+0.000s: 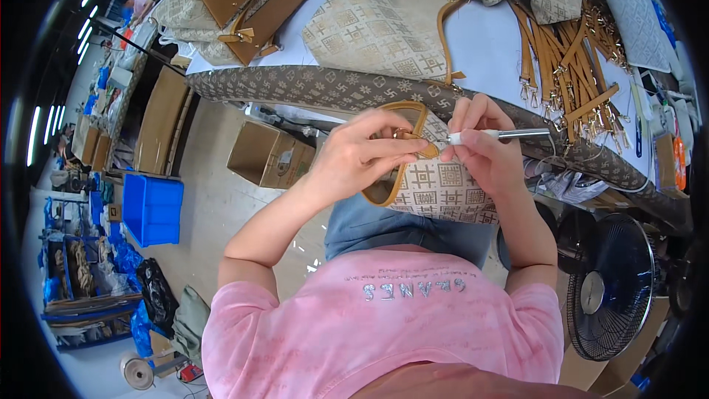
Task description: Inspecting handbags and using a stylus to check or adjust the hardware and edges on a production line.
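A beige patterned bag (442, 186) with tan edging rests against my lap, its opening toward the left. My left hand (353, 154) is closed, pinching a small tan leather tab (428, 151) at the bag's edge. Gold-coloured hardware (403, 134) shows by its fingers. Held in my closed right hand (489, 149) is a slim pen-like tool (526, 134) with a silver shaft and a white end. That white end points left, close to the tab; whether it touches the bag I cannot tell. The fingers hide part of the tool.
Beyond my hands, a table with a brown patterned edge (310, 87) carries brown-and-beige bags (258, 7), a beige panel (377, 26) and a pile of tan straps with clips (580, 74). An open cardboard box (255, 151) and blue crate (152, 210) stand left; a black fan (613, 288) stands right.
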A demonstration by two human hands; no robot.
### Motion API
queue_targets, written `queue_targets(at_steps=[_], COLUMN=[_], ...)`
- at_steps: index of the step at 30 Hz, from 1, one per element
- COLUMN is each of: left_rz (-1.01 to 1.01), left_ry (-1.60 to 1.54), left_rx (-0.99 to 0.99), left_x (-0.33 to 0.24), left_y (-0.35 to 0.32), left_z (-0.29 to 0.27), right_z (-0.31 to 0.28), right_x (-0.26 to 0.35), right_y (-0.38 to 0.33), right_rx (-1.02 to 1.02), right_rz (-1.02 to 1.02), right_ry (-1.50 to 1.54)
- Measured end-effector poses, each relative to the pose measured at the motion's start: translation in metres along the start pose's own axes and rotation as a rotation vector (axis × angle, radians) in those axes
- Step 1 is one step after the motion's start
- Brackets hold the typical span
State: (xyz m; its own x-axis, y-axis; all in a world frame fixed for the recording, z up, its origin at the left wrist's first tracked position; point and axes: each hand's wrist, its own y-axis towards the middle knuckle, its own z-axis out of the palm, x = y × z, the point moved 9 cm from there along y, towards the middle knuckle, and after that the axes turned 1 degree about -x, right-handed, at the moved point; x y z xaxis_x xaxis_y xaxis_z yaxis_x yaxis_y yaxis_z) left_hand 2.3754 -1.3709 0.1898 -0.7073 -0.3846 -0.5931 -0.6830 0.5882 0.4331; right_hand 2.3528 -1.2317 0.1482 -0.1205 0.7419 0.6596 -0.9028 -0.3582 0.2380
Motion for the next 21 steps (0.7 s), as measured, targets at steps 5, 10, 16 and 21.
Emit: queue_targets(at_steps=[5, 10, 16, 21], left_rz=[0.195, 0.112, 0.109, 0.095], left_ry=[0.159, -0.046, -0.067, -0.062], left_rx=[-0.096, -0.144, -0.183, -0.180], left_x=[-0.007, 0.013, 0.016, 0.017], left_y=[0.011, 0.013, 0.016, 0.016], left_z=[-0.017, -0.020, -0.016, -0.011], right_z=[0.005, 0.011, 0.014, 0.014], right_x=[0.007, -0.001, -0.002, -0.004], right_y=[-0.001, -0.004, -0.006, -0.009], right_rx=[-0.014, 0.014, -0.022, -0.008], right_rz=[-0.073, -0.059, -0.157, -0.119], right_ry=[-0.451, -0.685, -0.776, -0.818])
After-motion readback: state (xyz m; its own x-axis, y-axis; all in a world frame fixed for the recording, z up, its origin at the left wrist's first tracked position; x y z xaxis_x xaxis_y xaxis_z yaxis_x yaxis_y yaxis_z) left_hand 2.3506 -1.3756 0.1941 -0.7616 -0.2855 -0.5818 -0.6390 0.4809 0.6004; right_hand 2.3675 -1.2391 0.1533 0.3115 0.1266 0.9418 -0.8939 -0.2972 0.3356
